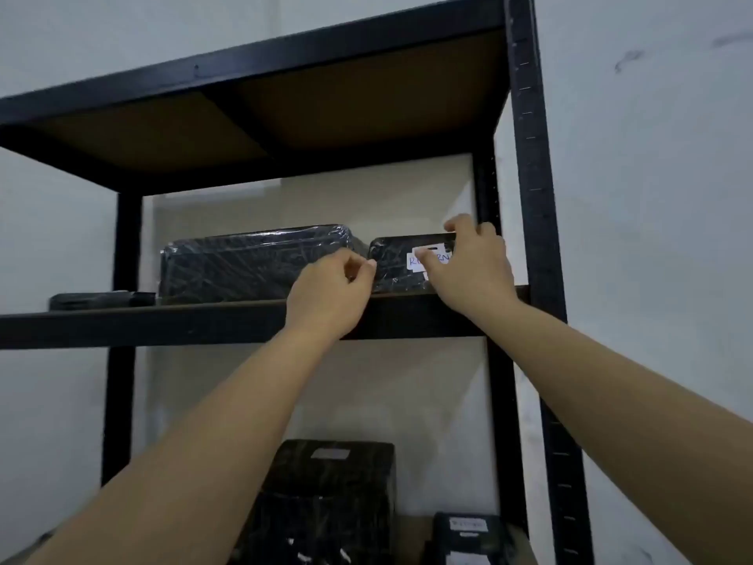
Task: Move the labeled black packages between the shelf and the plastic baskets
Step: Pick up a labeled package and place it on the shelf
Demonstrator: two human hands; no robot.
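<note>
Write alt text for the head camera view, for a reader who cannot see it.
Two bare hands reach up to a small black package with a white label on a black metal shelf; the right hand grips its right end and the left hand pinches at its left edge. A larger wrapped black package sits beside it, with more below.

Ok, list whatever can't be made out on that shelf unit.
- Small package label: head view, right hand covers part of the writing.
- Lower packages: cut off by the bottom edge, labels blurred.
- Flat item, far left: too dark to identify.
- Baskets: not in view.
</note>
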